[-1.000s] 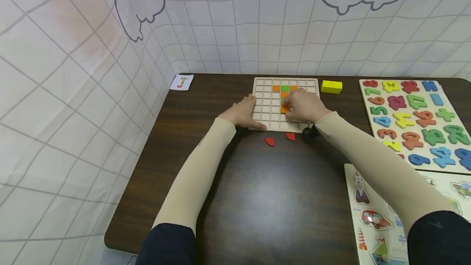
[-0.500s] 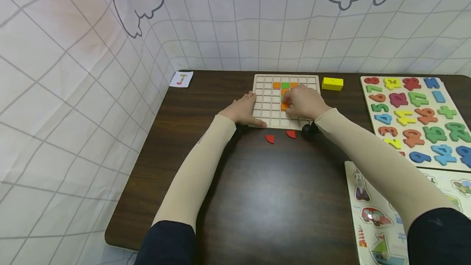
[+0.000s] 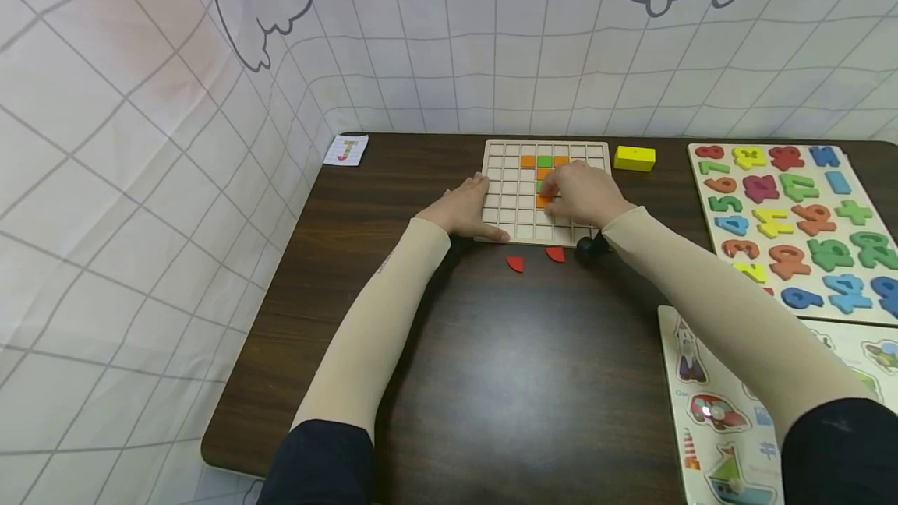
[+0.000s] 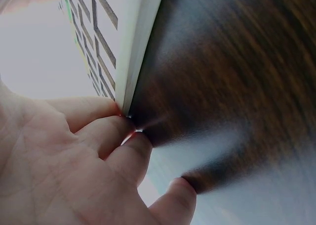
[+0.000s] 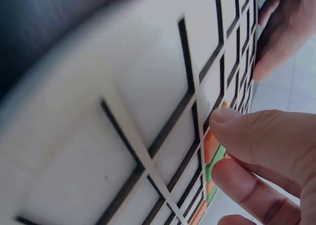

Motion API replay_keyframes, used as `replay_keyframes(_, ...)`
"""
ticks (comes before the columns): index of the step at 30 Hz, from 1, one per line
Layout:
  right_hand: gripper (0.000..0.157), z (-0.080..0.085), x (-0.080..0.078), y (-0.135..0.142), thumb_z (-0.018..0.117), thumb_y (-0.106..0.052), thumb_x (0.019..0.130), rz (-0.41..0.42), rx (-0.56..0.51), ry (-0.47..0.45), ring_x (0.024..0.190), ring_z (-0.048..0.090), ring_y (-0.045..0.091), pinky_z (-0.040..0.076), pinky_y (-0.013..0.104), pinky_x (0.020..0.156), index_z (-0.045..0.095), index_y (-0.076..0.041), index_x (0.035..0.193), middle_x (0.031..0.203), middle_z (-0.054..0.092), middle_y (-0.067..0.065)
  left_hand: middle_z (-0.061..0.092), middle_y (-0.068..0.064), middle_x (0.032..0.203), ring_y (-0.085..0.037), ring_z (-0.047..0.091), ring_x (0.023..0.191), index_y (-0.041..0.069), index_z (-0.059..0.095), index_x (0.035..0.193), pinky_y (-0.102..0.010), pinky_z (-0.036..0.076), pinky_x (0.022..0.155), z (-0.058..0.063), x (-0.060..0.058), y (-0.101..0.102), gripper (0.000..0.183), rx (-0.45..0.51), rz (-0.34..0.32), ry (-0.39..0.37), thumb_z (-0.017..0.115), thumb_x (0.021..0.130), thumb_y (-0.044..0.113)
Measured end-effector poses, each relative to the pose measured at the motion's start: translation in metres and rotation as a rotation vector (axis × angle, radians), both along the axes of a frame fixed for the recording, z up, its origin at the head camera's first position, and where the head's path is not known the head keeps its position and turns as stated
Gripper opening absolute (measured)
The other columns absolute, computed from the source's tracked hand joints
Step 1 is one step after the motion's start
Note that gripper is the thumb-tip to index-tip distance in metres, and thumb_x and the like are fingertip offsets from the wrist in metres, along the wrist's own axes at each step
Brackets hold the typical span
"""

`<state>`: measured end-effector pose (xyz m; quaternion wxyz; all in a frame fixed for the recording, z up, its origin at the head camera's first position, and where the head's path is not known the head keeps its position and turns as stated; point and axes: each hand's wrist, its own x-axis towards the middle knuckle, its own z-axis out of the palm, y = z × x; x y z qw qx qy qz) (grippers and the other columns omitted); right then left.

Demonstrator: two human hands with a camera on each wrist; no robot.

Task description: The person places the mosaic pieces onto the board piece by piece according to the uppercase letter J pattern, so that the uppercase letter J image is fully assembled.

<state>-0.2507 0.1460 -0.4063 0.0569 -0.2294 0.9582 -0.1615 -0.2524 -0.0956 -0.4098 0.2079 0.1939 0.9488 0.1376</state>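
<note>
A wooden grid board [image 3: 501, 218] lies near the table's far edge, with orange and green square tiles set in its cells. My left hand [image 3: 459, 210] rests against its left side, fingertips touching the board's rim [image 4: 129, 62] and the table, thumb by the lower edge. Over the board's middle is my right hand [image 3: 585, 195], its thumb touching the lowest orange tile [image 3: 542, 201]. In the right wrist view, thumb and forefinger stand apart beside that orange tile [image 5: 211, 143] and a green tile [image 5: 216, 161], which lie in their cells. My hand hides part of the column.
Two red quarter-circle pieces [image 3: 515, 263] lie just in front of the board. A yellow block [image 3: 634, 158] stands to its right, and a small pattern card [image 3: 345, 150] at the far left corner. A number-and-letter puzzle [image 3: 804, 160] and a picture puzzle [image 3: 722, 365] occupy the right side.
The head view has shifted slightly, so the table appears a little higher. My right thumb and fingers have moved barely at the lowest orange tile; the left hand stays put.
</note>
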Motion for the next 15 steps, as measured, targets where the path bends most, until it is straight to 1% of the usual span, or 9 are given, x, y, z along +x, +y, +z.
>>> replay_keyframes(3,0.022,0.001,0.009,0.001,0.076,-0.017,0.092,0.016,-0.015,0.0,0.106,0.07,0.032,0.059,0.051,0.089,0.079,-0.006,0.111,0.111,0.079,0.012,0.008,-0.019,0.176,-0.033,0.011,0.165,0.001,0.011,0.166,-0.062,0.02,0.129,-0.001,0.0,0.0,0.124,0.003,-0.005,-0.003,0.08,0.083,0.062)
replay_keyframes(7,0.013,0.004,0.023,0.002,0.078,-0.02,0.092,0.073,-0.016,-0.009,0.094,0.071,0.025,0.059,0.047,0.083,0.079,-0.01,0.101,0.098,0.079,0.006,0.008,-0.019,0.176,-0.033,0.011,0.165,0.001,0.011,0.166,-0.063,0.02,0.129,-0.001,0.0,0.0,0.124,0.009,-0.01,-0.001,0.08,0.083,0.062)
replay_keyframes(10,0.008,0.005,0.034,0.004,0.079,-0.022,0.091,0.133,0.01,-0.005,0.083,0.067,0.019,0.058,0.042,0.077,0.077,-0.015,0.09,0.087,0.076,0.001,0.009,-0.02,0.175,-0.033,0.012,0.164,0.0,0.012,0.166,-0.063,0.02,0.129,0.0,0.0,-0.001,0.123,0.016,-0.01,-0.001,0.08,0.083,0.061)
replay_keyframes(12,0.008,0.005,0.041,0.005,0.08,-0.023,0.089,0.171,0.034,-0.002,0.079,0.065,0.017,0.057,0.041,0.073,0.076,-0.017,0.086,0.082,0.074,-0.002,0.008,-0.019,0.176,-0.033,0.012,0.165,0.001,0.012,0.166,-0.063,0.02,0.129,0.001,0.001,-0.001,0.123,0.018,-0.009,-0.005,0.08,0.083,0.061)
replay_keyframes(15,0.008,0.005,0.049,0.007,0.082,-0.022,0.087,0.215,0.082,0.019,0.077,0.064,0.017,0.057,0.041,0.071,0.076,-0.017,0.087,0.08,0.072,-0.003,0.007,-0.019,0.176,-0.033,0.011,0.165,0.001,0.011,0.166,-0.063,0.019,0.129,0.002,0.001,-0.001,0.124,0.018,-0.008,-0.014,0.08,0.083,0.061)
